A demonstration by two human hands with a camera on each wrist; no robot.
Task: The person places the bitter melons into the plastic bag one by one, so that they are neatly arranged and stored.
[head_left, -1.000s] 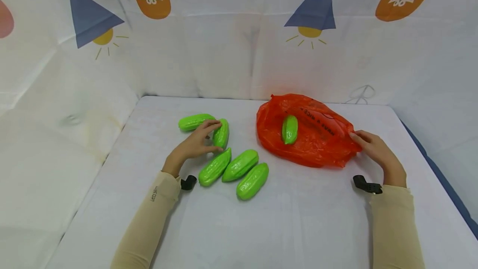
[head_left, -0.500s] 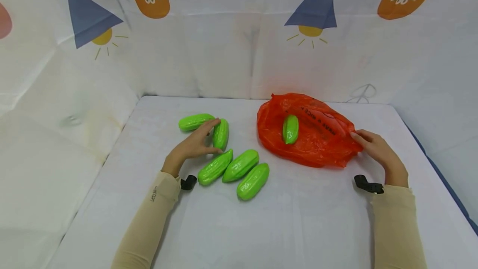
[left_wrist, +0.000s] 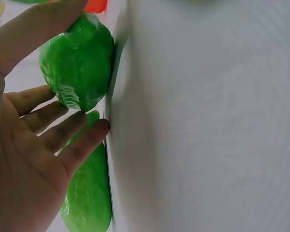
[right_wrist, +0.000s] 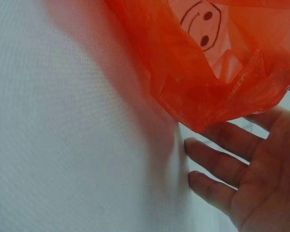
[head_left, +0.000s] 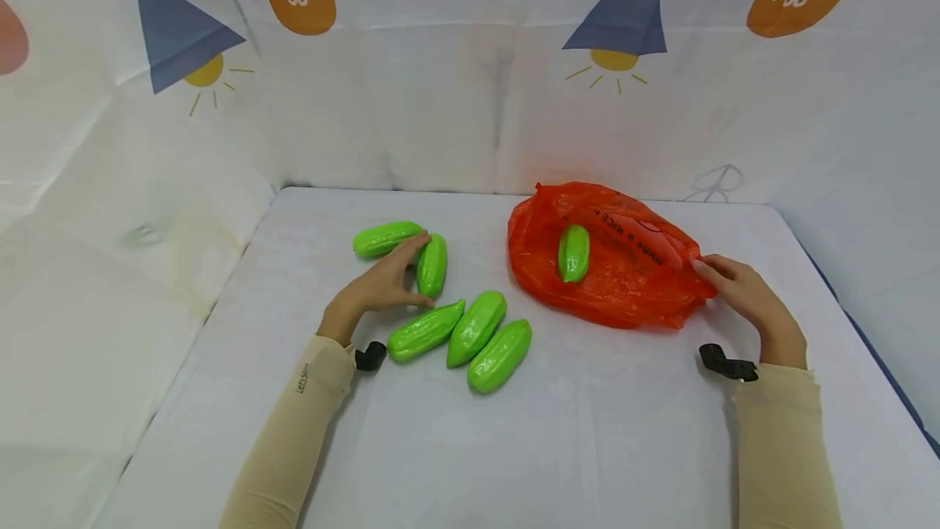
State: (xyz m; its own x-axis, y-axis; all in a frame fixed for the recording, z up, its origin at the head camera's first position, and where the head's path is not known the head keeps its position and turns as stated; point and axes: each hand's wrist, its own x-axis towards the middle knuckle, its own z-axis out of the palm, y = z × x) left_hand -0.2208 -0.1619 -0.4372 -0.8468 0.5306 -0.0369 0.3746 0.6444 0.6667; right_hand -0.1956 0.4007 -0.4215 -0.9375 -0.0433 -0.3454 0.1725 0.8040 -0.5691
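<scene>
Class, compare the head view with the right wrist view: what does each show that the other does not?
Only head: the left hand, six green vegetables and printed blue lamps.
Only right wrist: the palm of the right hand, and clear eyes and a smile on the printed face.
Both: the right hand at the edge of the red bag, and the white tabletop.
</scene>
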